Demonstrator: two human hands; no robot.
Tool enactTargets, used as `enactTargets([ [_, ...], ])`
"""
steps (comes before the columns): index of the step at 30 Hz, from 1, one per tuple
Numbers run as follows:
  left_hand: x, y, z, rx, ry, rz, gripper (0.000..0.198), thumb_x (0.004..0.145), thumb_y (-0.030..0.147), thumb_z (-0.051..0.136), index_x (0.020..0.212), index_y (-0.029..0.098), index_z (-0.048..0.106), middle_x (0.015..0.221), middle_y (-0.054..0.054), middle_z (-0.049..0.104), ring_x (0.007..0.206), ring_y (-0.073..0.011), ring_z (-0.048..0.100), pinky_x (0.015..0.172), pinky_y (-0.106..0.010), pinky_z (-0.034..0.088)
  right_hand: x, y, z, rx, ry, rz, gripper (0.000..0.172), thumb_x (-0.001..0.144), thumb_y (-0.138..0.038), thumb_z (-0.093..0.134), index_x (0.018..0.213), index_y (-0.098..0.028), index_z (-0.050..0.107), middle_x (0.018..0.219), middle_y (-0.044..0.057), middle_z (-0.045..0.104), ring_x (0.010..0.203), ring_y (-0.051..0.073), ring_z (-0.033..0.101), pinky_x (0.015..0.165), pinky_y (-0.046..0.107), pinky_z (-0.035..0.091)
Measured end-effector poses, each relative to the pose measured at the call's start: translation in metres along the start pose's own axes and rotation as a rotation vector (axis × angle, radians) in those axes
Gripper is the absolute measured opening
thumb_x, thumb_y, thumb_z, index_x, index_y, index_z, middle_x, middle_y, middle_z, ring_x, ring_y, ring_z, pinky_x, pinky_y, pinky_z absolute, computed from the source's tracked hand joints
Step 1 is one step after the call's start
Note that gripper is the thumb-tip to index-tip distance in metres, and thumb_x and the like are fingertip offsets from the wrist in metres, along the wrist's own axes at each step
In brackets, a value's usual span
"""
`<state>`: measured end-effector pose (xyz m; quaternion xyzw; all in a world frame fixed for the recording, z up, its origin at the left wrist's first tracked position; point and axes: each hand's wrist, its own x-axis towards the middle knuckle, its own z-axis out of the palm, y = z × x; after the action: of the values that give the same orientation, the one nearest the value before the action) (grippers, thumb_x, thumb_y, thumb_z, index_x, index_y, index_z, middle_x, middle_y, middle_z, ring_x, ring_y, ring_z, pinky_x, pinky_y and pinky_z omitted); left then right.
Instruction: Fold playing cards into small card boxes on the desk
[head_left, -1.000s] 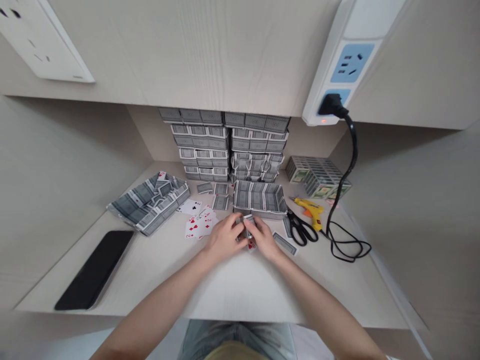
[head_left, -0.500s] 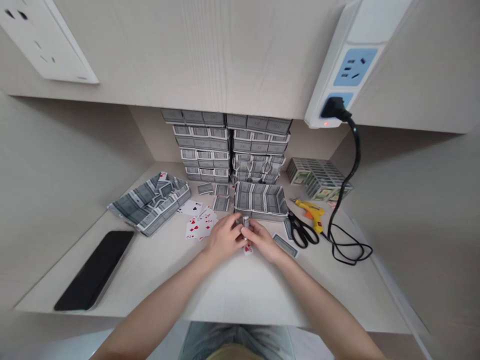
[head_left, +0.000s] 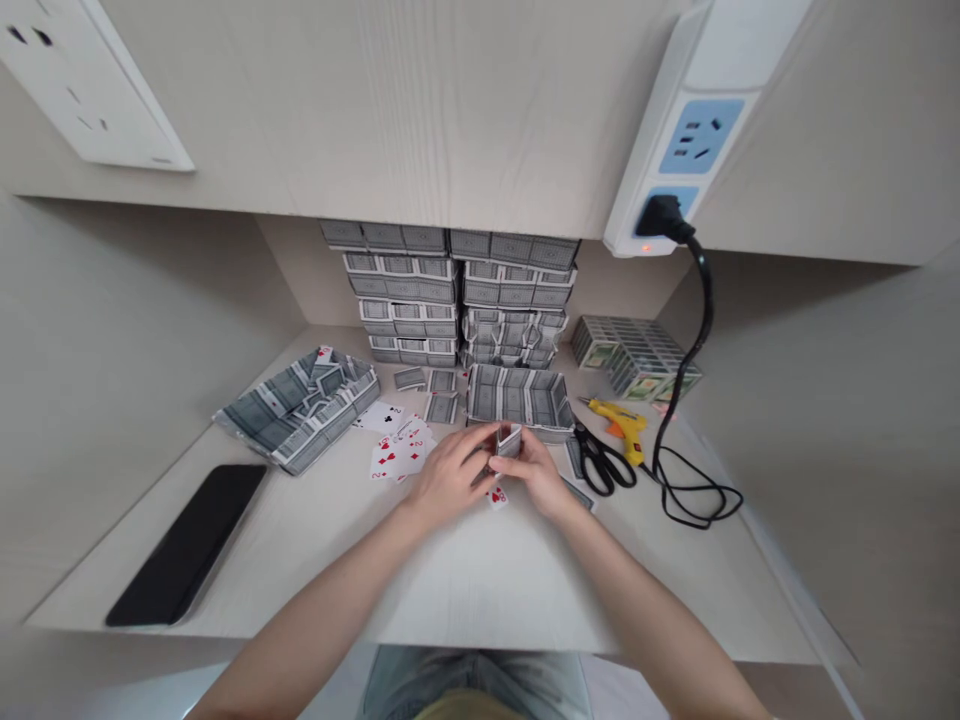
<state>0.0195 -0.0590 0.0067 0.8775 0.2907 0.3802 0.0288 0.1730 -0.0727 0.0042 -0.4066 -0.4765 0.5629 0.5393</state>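
Note:
Both my hands meet near the middle of the desk (head_left: 465, 580). My left hand (head_left: 450, 472) and my right hand (head_left: 534, 470) pinch a small folded playing card (head_left: 508, 440) between them, its grey patterned back facing up. A red heart card (head_left: 496, 496) lies on the desk just under my hands. Right behind them stands an open tray made of cards (head_left: 519, 400). Several face-up red cards (head_left: 401, 450) are spread to the left of my left hand.
Stacks of card trays (head_left: 450, 290) line the back. A flattened card tray (head_left: 300, 405) and a black phone (head_left: 184, 545) lie left. Black scissors (head_left: 600, 460), a yellow glue gun (head_left: 619, 420) with its black cable (head_left: 694, 490), and card packs (head_left: 637, 355) are right.
The folded card has risen from low between my hands to an upright position at my fingertips. My right hand shifted slightly up and right.

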Motion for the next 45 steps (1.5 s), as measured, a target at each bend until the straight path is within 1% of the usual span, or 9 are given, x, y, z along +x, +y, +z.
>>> enactTargets([
  [7, 0.002, -0.001, -0.003, -0.334, -0.044, -0.264, 0.021, 0.075, 0.024, 0.056, 0.095, 0.018, 0.054, 0.116, -0.010, 0.051, 0.111, -0.0215, 0.046, 0.092, -0.041, 0.042, 0.001, 0.006, -0.004, -0.168, 0.077, -0.158, 0.059, 0.054, -0.027, 0.075, 0.107, -0.024, 0.048, 0.100, 0.004, 0.058, 0.090, 0.019, 0.056, 0.084, 0.036, 0.043],
  [12, 0.005, -0.007, -0.003, -0.873, -0.041, -0.664, 0.023, 0.083, 0.033, 0.044, 0.087, 0.014, 0.056, 0.095, -0.009, 0.061, 0.090, -0.0181, 0.059, 0.075, -0.036, 0.052, -0.001, -0.001, -0.007, -0.470, 0.121, -0.386, 0.052, 0.059, -0.025, 0.072, 0.107, -0.024, 0.053, 0.105, 0.006, 0.054, 0.099, 0.023, 0.050, 0.089, 0.039, 0.039],
  [19, 0.006, -0.006, -0.012, -1.363, -0.361, -0.803, 0.041, 0.075, 0.036, 0.058, 0.110, 0.014, 0.054, 0.115, -0.013, 0.055, 0.094, -0.0214, 0.059, 0.080, -0.037, 0.051, -0.004, -0.009, -0.002, -0.606, 0.010, -0.470, 0.047, 0.062, -0.018, 0.067, 0.107, -0.027, 0.054, 0.116, 0.007, 0.048, 0.110, 0.024, 0.044, 0.094, 0.042, 0.034],
  [24, 0.003, -0.012, -0.006, -1.294, -0.346, -0.794, 0.050, 0.066, 0.031, 0.068, 0.110, 0.014, 0.054, 0.104, -0.012, 0.062, 0.090, -0.0216, 0.061, 0.079, -0.037, 0.050, -0.002, 0.002, -0.005, -0.617, 0.013, -0.375, 0.074, 0.058, -0.013, 0.066, 0.125, -0.026, 0.037, 0.122, 0.010, 0.044, 0.104, 0.023, 0.050, 0.093, 0.041, 0.036],
  [27, 0.001, -0.018, 0.001, -1.134, -0.233, -0.734, 0.059, 0.064, 0.029, 0.070, 0.117, 0.015, 0.048, 0.101, -0.012, 0.063, 0.089, -0.0204, 0.061, 0.080, -0.038, 0.050, 0.001, 0.007, -0.008, -0.511, 0.050, -0.289, 0.085, 0.060, -0.017, 0.066, 0.134, -0.024, 0.024, 0.126, 0.011, 0.043, 0.103, 0.022, 0.051, 0.088, 0.039, 0.041],
  [30, -0.002, -0.023, 0.008, -0.873, -0.005, -0.680, 0.060, 0.062, 0.026, 0.071, 0.117, 0.016, 0.047, 0.109, -0.012, 0.058, 0.091, -0.0185, 0.060, 0.081, -0.036, 0.050, 0.003, 0.007, -0.010, -0.330, 0.086, -0.203, 0.066, 0.073, -0.027, 0.056, 0.133, -0.025, 0.027, 0.125, 0.010, 0.046, 0.098, 0.020, 0.055, 0.082, 0.038, 0.047],
  [33, -0.004, -0.024, 0.011, -0.636, 0.119, -0.593, 0.054, 0.063, 0.023, 0.069, 0.114, 0.020, 0.050, 0.119, -0.011, 0.049, 0.091, -0.0164, 0.059, 0.078, -0.035, 0.052, 0.004, 0.003, -0.009, -0.198, 0.151, -0.109, 0.046, 0.078, -0.038, 0.049, 0.121, -0.021, 0.047, 0.112, 0.009, 0.057, 0.084, 0.019, 0.061, 0.073, 0.039, 0.052],
  [38, -0.005, -0.019, 0.005, -0.443, 0.035, -0.406, 0.050, 0.073, 0.018, 0.059, 0.120, 0.027, 0.044, 0.122, -0.008, 0.044, 0.103, -0.0180, 0.053, 0.081, -0.035, 0.052, 0.005, 0.003, -0.009, -0.212, 0.176, -0.039, 0.035, 0.068, -0.039, 0.062, 0.095, -0.017, 0.061, 0.082, 0.006, 0.065, 0.066, 0.019, 0.062, 0.062, 0.038, 0.055],
  [45, -0.004, -0.017, 0.001, -0.345, -0.081, -0.373, 0.050, 0.076, 0.014, 0.054, 0.122, 0.032, 0.043, 0.126, -0.005, 0.040, 0.108, -0.0178, 0.048, 0.086, -0.036, 0.049, 0.005, 0.004, -0.009, -0.140, 0.091, 0.000, 0.027, 0.066, -0.037, 0.063, 0.084, -0.017, 0.062, 0.079, 0.003, 0.065, 0.065, 0.017, 0.062, 0.060, 0.033, 0.056],
])
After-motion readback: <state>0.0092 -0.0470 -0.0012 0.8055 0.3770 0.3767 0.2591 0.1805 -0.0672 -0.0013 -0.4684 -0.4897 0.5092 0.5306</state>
